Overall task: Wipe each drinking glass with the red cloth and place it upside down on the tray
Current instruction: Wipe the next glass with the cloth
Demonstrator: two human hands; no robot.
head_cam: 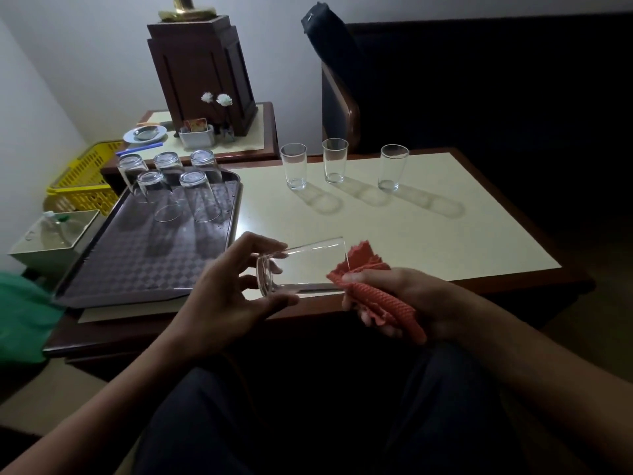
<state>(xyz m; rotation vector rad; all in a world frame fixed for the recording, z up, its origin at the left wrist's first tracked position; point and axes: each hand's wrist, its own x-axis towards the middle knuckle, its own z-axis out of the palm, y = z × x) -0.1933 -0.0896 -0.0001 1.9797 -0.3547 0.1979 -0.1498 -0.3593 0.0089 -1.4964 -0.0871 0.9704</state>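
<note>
Your left hand [219, 296] has a grip on the glass [301, 265] lying sideways; right hand [404, 299] clutches the red cloth [373, 296] at its rim.

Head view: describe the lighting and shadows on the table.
Head view: dim room, dark toward the right edge; the three upright glasses cast long shadows across the table toward the lower right, so light comes from the upper left; wide-angle bending at the edges; the tray shows little glare.
</note>
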